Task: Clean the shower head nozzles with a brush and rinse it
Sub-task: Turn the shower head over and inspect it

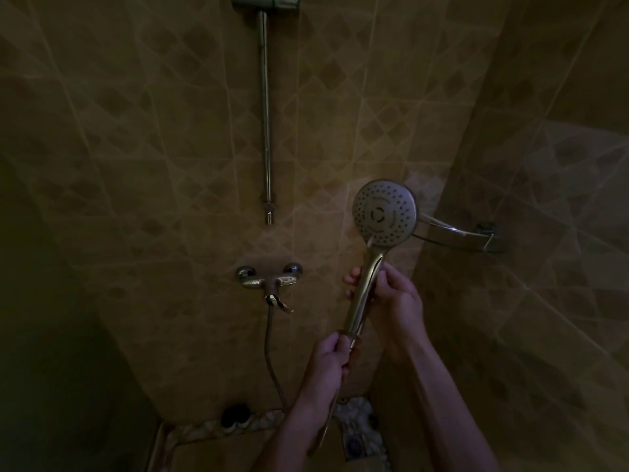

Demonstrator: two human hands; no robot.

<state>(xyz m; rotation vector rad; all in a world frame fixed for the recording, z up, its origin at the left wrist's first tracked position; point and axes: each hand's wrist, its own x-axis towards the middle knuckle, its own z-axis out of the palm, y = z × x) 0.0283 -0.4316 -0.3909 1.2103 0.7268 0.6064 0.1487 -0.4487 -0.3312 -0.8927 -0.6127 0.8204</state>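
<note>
My right hand (391, 294) grasps the mid-handle of the round chrome shower head (384, 212), nozzle face toward me at 2 o'clock from the chrome wall mixer tap (269, 279), while my left hand (328, 359) clenches the handle base at the hose joint.

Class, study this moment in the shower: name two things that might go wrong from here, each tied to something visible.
1. The left hand grips the hose joint under the shower head handle; twisting it may loosen the hose.
2. The right hand holds the glossy handle; it might slip and strike the mixer tap.
</note>
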